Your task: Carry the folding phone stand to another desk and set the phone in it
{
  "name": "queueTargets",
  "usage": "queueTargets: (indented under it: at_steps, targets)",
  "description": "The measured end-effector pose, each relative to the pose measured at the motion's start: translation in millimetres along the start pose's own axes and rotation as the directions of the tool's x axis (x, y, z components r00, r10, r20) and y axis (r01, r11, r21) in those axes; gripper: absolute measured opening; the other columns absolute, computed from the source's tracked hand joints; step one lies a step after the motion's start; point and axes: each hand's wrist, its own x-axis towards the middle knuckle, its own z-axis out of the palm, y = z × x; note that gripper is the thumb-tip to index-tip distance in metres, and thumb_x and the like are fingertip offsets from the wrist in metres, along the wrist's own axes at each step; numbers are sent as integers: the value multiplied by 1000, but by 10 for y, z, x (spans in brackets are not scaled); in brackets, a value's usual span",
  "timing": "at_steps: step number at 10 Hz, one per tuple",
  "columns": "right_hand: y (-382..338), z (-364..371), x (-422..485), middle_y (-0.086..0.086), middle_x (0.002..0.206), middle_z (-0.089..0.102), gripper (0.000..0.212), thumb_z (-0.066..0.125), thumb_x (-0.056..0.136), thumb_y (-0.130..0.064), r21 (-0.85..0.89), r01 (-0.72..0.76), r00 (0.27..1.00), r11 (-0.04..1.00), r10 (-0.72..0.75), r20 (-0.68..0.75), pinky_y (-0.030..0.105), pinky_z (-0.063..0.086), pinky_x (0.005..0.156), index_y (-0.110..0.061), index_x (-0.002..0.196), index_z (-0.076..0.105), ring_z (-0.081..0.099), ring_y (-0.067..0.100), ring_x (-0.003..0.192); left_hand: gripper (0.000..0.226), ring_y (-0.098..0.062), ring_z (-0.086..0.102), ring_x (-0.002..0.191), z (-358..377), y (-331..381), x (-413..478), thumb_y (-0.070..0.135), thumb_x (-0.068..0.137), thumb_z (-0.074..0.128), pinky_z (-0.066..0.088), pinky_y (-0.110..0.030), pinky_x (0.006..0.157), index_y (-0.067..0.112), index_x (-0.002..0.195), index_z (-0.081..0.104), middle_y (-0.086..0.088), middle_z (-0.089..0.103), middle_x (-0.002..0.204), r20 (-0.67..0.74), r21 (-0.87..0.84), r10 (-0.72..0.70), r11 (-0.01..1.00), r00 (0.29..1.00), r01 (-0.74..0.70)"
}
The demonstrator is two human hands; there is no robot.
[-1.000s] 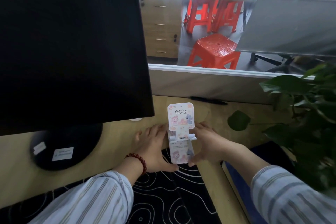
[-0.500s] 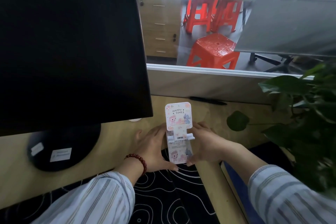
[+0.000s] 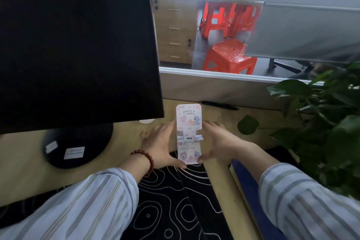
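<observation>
The folding phone stand (image 3: pixel 188 122) stands unfolded and upright on the wooden desk (image 3: pixel 29 177), white and pink with cartoon animals and "HAPPY TIMES" on its back plate. My left hand (image 3: pixel 161 146), with a red bead bracelet, lies against its left side, thumb at the lower left corner. My right hand (image 3: pixel 220 142) presses against its right side, thumb at the lower right corner. Both hands have their fingers stretched out along the desk. The stand's base sits at the far edge of a black patterned mat (image 3: pixel 171 200). I see no phone.
A large black monitor (image 3: pixel 74 45) on a round base (image 3: pixel 78 146) fills the left. A leafy plant (image 3: pixel 331 122) crowds the right. A black pen (image 3: pixel 220 104) lies by the low partition (image 3: pixel 214 87). A blue object (image 3: pixel 247 181) sits at the desk's right edge.
Both hands stay at the stand's sides on the desk. The fingers have spread a little and the stand has barely shifted.
</observation>
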Motion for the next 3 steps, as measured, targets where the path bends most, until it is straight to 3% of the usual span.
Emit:
queueTargets:
  at_steps: [2,3]
  targets:
    - [-80,-125,-202,-9,160,15,129,87,57,-38,95,-14,998,995,19,-62,49,15,115,-32,152,1,2,19,146,134,-13,13,146,-168,142,-236,62,52,79,17,-48,115,26,152,-2,9,8,161,-1,-42,-24,999,1000,24]
    - [-213,-190,-335,-8,160,13,128,87,59,-37,132,29,991,991,-12,-132,47,16,116,-31,152,0,5,18,146,128,-14,14,146,-257,213,-339,63,55,77,23,-47,116,22,152,4,6,8,162,-41,-117,-49,992,998,44]
